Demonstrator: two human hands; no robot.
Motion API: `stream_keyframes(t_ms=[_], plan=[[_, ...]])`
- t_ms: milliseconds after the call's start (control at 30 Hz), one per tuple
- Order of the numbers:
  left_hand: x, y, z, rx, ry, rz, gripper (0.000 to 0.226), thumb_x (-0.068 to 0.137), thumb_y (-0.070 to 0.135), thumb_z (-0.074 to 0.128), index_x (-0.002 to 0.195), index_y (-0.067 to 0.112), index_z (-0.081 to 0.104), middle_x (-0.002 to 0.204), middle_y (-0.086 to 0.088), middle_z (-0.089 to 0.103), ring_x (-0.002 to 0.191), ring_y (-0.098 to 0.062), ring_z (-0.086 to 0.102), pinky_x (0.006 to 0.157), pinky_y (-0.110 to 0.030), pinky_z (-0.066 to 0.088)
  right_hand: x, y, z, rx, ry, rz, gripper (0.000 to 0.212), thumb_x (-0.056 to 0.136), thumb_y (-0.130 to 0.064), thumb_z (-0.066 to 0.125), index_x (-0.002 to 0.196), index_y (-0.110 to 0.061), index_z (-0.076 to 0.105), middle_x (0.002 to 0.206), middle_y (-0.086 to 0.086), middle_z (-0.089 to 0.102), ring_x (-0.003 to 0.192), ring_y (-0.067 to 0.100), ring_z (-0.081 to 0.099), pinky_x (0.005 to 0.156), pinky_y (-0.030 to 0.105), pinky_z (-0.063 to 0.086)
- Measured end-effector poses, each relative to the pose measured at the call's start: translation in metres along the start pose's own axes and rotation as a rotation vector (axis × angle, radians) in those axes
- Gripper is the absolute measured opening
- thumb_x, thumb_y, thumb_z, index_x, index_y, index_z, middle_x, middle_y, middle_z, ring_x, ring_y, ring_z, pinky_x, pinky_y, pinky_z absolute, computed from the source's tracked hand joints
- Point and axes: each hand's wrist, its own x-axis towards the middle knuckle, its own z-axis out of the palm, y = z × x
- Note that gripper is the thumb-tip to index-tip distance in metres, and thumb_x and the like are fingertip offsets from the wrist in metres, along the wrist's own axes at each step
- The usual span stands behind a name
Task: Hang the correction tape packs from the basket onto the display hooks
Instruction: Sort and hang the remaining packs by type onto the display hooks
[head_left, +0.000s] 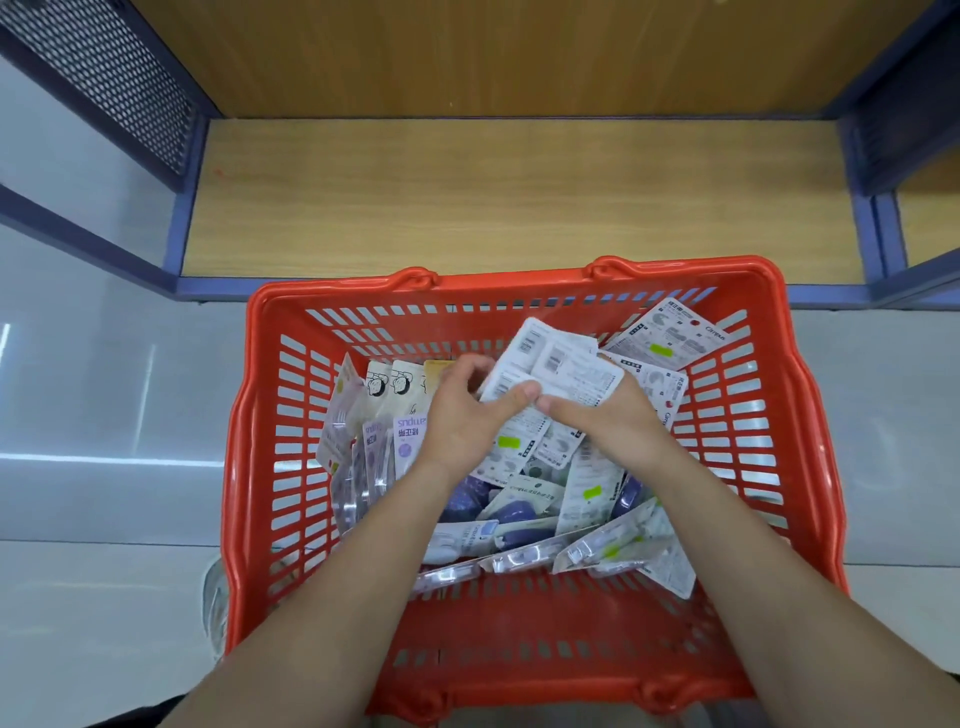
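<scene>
The left hand (462, 415) and right hand (610, 423) both pinch 1 fan of correction tape packs (558, 364) at 12 o'clock in the basket (519, 278). Best to square their edges before lifting.

A shop: red shopping basket (249, 415), display shelving (519, 197).

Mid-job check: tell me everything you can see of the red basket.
The basket is red plastic, rectangular, with slotted walls and a thick rolled rim bearing handle lugs on its far and near sides. It stands upright on the pale floor, just in front of the wooden shelf. Correction tape packs lie jumbled inside. Both forearms reach in over the near rim; the left hand and right hand grip a bunch of packs above the pile.
</scene>
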Motion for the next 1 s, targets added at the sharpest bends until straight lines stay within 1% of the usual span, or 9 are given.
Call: stream_keyframes(t_ms=[100,233,333,433,567,700,800,867,1000], plan=[[-0.006,0.019,-0.006,-0.098,-0.084,-0.043,0.034,0.088,0.037,0.078,0.111,0.025,0.056,0.116,0.0,0.071,0.099,-0.01,0.072,0.081,-0.023,0.058,-0.011,-0.013,0.006,0.105,0.027,-0.022,0.032,0.089,-0.015,0.079,0.117,-0.03,0.071,0.113,-0.013,0.077,0.105,0.006,0.072,0.09,0.029,0.057],[-0.023,0.033,-0.008,-0.105,-0.124,-0.008,0.046,0.094,0.045,0.069,0.135,0.03,0.054,0.131,0.011,0.066,0.117,-0.004,0.065,0.097,-0.025,0.051,-0.024,-0.023,0.021,0.11,0.182,-0.036,0.024,0.099,-0.029,0.066,0.123,-0.033,0.065,0.111,-0.022,0.072,0.099,-0.011,0.067,0.084,0.014,0.05],[-0.042,0.045,-0.002,-0.191,-0.105,-0.02,0.044,0.096,0.049,0.067,0.136,0.031,0.061,0.128,0.012,0.071,0.119,-0.008,0.067,0.107,-0.04,0.05,-0.039,-0.028,0.033,0.126,0.434,-0.115,0.037,0.097,-0.027,0.07,0.13,-0.021,0.055,0.111,-0.02,0.067,0.096,-0.014,0.063,0.083,0.013,0.047],[-0.063,0.056,0.0,-0.294,-0.062,-0.048,0.041,0.091,0.05,0.07,0.129,0.033,0.066,0.124,0.01,0.073,0.117,-0.015,0.069,0.108,-0.049,0.05,-0.059,-0.035,0.041,0.098,0.566,-0.227,0.031,0.098,-0.02,0.069,0.123,-0.02,0.052,0.104,-0.021,0.064,0.091,-0.017,0.061,0.078,0.005,0.045],[-0.09,0.07,-0.008,-0.308,-0.035,-0.025,0.033,0.095,0.04,0.07,0.127,0.031,0.065,0.121,0.011,0.074,0.114,-0.011,0.07,0.1,-0.037,0.054,-0.08,-0.048,0.044,0.127,0.416,-0.211,0.032,0.102,-0.016,0.06,0.132,-0.025,0.053,0.115,-0.015,0.068,0.104,-0.006,0.065,0.083,0.01,0.05],[-0.114,0.09,-0.026,-0.292,-0.032,-0.039,0.061,0.077,0.066,0.077,0.126,0.031,0.068,0.123,0.004,0.074,0.117,-0.023,0.069,0.106,-0.053,0.05,-0.098,-0.064,0.035,0.238,0.222,-0.116,0.04,0.1,-0.016,0.065,0.135,-0.031,0.053,0.124,-0.012,0.069,0.114,0.007,0.067,0.099,0.035,0.054],[-0.129,0.108,-0.041,-0.241,-0.035,-0.045,0.065,0.073,0.067,0.077,0.123,0.025,0.071,0.116,0.0,0.077,0.109,-0.026,0.073,0.103,-0.055,0.053,-0.112,-0.081,0.028,0.222,0.212,-0.109,0.044,0.098,-0.019,0.069,0.136,-0.033,0.052,0.126,-0.01,0.069,0.113,0.013,0.069,0.101,0.045,0.055],[-0.139,0.12,-0.053,-0.205,0.001,-0.043,0.061,0.076,0.066,0.075,0.118,0.022,0.074,0.11,-0.002,0.079,0.102,-0.027,0.076,0.099,-0.054,0.055,-0.123,-0.095,0.021,0.227,0.244,-0.129,0.038,0.099,-0.02,0.067,0.132,-0.034,0.053,0.124,-0.007,0.07,0.111,0.016,0.07,0.099,0.048,0.056],[-0.158,0.138,-0.073,-0.234,0.117,-0.032,0.034,0.096,0.046,0.067,0.107,0.015,0.076,0.093,-0.005,0.08,0.085,-0.026,0.078,0.084,-0.045,0.062,-0.15,-0.121,0.004,0.253,0.247,-0.162,0.029,0.102,-0.022,0.063,0.129,-0.032,0.06,0.119,-0.007,0.074,0.11,0.019,0.072,0.094,0.046,0.058]])
